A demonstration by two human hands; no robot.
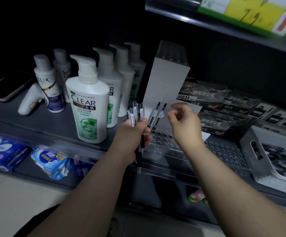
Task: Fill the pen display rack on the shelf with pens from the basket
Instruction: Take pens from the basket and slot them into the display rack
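Head view, left to right. I see a white handheld device [29,100] lying on the dark shelf [41,122], then a LUX bottle [48,86], then a row of CLEAR pump bottles [87,106] standing upright just left of the work area.

My left hand [132,134] is fisted round a bundle of pens [137,115]. Their long axis runs near vertical; clicker ends stick up above the knuckles, one tip pokes out below the wrist, over the shelf's front edge. The bundle sits just beside the front CLEAR bottle; I can't tell if they touch.

Right of that fist, two pens [157,113] already stand in the clear pen display rack [166,142], leaning slightly right, clicker ends up, lower ends in holes at the rack's back left. The other holes I can see are open.

My right hand [184,122] hangs over the rack, just right of the two standing pens and apart from them, fingers curled loosely with thumb and forefinger close together, holding nothing I can make out. Its forearm hides the rack's middle.

Behind the rack stands a tall white box [166,77]. Further right lie dark pen packs [205,96] marked HQ35, then a grey basket [251,144] at the far right; its contents are blurred.
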